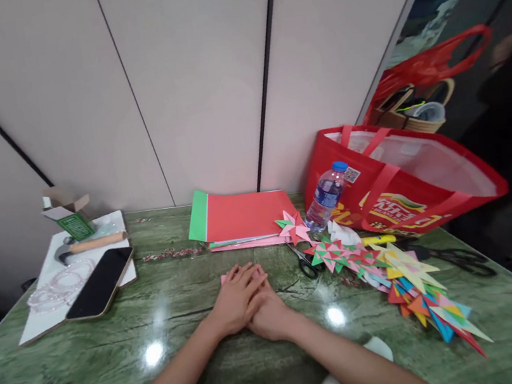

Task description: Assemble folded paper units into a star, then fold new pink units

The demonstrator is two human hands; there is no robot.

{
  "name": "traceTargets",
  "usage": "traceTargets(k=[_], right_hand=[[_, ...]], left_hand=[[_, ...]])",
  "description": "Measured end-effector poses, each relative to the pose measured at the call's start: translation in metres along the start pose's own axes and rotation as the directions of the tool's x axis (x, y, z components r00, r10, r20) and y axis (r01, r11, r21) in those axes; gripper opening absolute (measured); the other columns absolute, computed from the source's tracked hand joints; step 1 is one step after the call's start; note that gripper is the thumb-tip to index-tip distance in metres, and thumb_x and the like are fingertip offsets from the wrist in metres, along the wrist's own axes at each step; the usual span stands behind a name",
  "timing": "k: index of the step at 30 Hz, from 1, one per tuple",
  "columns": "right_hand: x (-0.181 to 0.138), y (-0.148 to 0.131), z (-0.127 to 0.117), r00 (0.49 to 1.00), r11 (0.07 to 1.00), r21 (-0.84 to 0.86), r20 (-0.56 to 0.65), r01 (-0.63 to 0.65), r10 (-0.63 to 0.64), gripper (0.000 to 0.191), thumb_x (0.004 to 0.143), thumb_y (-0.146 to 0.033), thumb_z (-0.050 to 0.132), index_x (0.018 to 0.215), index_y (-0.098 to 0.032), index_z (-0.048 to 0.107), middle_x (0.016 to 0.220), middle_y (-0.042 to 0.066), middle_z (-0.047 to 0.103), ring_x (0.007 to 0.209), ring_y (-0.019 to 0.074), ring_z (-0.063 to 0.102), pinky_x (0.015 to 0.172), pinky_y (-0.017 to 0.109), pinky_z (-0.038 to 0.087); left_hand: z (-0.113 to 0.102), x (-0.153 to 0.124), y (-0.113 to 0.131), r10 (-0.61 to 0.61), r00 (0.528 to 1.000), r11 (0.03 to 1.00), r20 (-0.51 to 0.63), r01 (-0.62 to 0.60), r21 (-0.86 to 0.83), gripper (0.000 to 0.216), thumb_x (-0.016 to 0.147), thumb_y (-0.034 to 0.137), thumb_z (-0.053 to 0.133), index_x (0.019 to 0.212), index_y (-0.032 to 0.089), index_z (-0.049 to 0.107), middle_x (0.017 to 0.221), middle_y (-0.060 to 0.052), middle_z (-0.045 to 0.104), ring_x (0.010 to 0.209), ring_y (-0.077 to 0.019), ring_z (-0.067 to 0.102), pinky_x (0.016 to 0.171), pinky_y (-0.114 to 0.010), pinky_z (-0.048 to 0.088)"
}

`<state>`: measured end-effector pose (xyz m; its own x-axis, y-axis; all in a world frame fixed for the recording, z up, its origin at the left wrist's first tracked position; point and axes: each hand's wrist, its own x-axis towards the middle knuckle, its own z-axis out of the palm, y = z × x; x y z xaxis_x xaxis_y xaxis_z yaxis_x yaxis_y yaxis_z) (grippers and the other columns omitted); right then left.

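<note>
2 hands (234, 301) over pink paper (223, 279)

The left forearm (168, 379) rises from the lower-left edge of the frame and the right forearm (358, 359) from the lower right, both bare, slanting inward so that they converge near the centre. The left wrist (212, 327) sits a little left of centre, nearly in line with its forearm; the right wrist (294, 325) lies right of centre. The left hand (231, 303) is spread flat, back upward, its fingers extended toward the upper right and lapping over the right hand (270, 313). The right hand angles toward the upper left, its fingers partly hidden by the overlap, so their bend cannot be told.
</note>
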<state>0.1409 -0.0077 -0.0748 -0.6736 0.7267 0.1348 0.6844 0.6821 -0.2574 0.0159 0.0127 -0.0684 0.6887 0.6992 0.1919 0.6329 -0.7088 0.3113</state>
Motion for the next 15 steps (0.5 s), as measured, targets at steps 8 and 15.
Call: traceTargets(k=[8,15], right_hand=[[-0.004,-0.006,-0.008,0.999,0.999,-0.021,0.043,-0.028,0.029,0.063,0.086,-0.037,0.036,0.140,-0.016,0.011,0.145,0.013,0.020,0.132,0.0343,0.014,0.102,0.062,-0.002],[-0.001,-0.005,-0.040,0.991,1.000,0.022,0.131,-0.002,-0.001,0.058,0.087,-0.048,0.033,0.137,-0.019,0.026,0.145,0.010,0.023,0.135,0.0299,0.003,0.101,0.063,-0.001]], left_hand=[[-0.009,0.004,0.006,-0.053,0.998,0.983,-0.014,0.050,-0.175,0.039,0.085,0.034,0.041,0.122,0.026,0.051,0.133,-0.007,0.046,0.126,-0.0231,0.034,0.107,-0.047,0.015],[-0.064,-0.001,0.012,-0.229,0.973,0.927,-0.011,0.214,-0.308,0.043,0.079,0.025,0.048,0.122,0.018,0.048,0.127,-0.013,0.051,0.118,-0.0248,0.043,0.098,-0.040,0.033]])
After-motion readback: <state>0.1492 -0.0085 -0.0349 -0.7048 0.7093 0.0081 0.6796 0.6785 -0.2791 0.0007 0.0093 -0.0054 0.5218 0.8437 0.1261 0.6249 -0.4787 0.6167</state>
